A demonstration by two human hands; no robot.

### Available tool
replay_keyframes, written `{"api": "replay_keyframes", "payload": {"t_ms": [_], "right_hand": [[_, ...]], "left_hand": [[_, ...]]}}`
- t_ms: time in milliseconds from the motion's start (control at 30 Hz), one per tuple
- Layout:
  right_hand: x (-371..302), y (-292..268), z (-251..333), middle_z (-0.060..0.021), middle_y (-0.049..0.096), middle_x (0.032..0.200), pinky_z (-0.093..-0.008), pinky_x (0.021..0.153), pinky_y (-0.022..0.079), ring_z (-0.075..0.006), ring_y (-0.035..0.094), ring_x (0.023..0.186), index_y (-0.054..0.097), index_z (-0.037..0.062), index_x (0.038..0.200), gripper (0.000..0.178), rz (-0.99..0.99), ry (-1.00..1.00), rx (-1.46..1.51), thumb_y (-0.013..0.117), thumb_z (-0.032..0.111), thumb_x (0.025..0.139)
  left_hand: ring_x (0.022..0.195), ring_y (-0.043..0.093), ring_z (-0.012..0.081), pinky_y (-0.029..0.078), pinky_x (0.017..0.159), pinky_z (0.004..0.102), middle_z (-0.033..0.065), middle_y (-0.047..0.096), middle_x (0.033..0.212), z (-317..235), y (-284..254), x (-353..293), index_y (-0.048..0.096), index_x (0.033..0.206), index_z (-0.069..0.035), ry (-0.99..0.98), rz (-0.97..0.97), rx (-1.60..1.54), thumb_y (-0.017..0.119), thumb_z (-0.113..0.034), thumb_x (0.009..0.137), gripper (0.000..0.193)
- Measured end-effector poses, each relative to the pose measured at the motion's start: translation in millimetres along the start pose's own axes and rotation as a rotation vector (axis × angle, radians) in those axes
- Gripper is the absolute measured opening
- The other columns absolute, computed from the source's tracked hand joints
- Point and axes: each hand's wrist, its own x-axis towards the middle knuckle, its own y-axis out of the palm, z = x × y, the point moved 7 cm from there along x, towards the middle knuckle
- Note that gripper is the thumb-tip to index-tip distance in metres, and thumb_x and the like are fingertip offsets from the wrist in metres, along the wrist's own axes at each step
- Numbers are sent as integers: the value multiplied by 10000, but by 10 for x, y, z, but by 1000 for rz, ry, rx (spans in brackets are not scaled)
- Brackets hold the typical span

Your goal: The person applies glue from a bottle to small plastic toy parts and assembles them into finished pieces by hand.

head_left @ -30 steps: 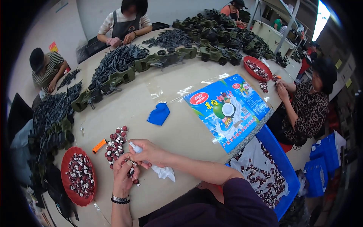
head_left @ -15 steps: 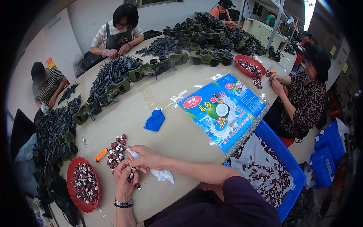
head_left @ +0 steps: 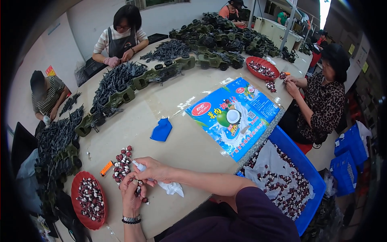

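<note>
Held between the fingers of my right hand (head_left: 154, 170) is a small white squeeze bottle (head_left: 140, 166), its narrow tip pointing up and left. Just below it, my left hand (head_left: 131, 192) has thumb and fingertips pinched together; what they hold is too small and covered to make out. A loose pile of small dark red and white ball-like pieces (head_left: 122, 164) lies on the table beyond and partly under my hands. By my right wrist rests a crumpled white tissue (head_left: 173, 188). An orange-handled cutter (head_left: 106, 168) lies left of the pile.
A red bowl (head_left: 75, 200) of such pieces stands at left, a blue bin (head_left: 313, 205) of them at right. Ahead lie a blue cloth (head_left: 161, 130) and a printed blue sheet (head_left: 201, 115). Green toy vehicles (head_left: 125, 96) and grey parts line the far side. Several co-workers sit around.
The whole view has shifted slightly. My two hands stay together over the pile, with the bottle still in the right one.
</note>
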Motion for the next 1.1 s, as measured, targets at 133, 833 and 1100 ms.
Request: {"api": "replay_keyframes", "payload": {"t_ms": [133,833,1100], "right_hand": [[-14,-3,-6,10,498,645,-207,347,338,-45,457,427,465,72,826,152,-11,-7,1,613,108,825],[-6,49,192,-55,585,843,-202,479,426,-76,550,604,600,17,978,277,-214,-354,-437,718,-44,735],[-102,153,281,-58,602,817,-216,501,422,-82,564,611,643,11,876,125,-303,-523,-604,690,-45,775]], "left_hand": [[480,523,132,366,392,216,76,594,778,0,29,-6,519,1123,22,1,6,-23,540,-117,908,257],[506,526,91,312,381,195,29,593,786,-48,-99,-11,530,1075,-56,-12,-81,-248,604,-206,931,221],[518,527,66,310,384,198,23,582,790,23,-141,-16,527,945,-67,-6,-44,-231,691,-176,875,209]]}}
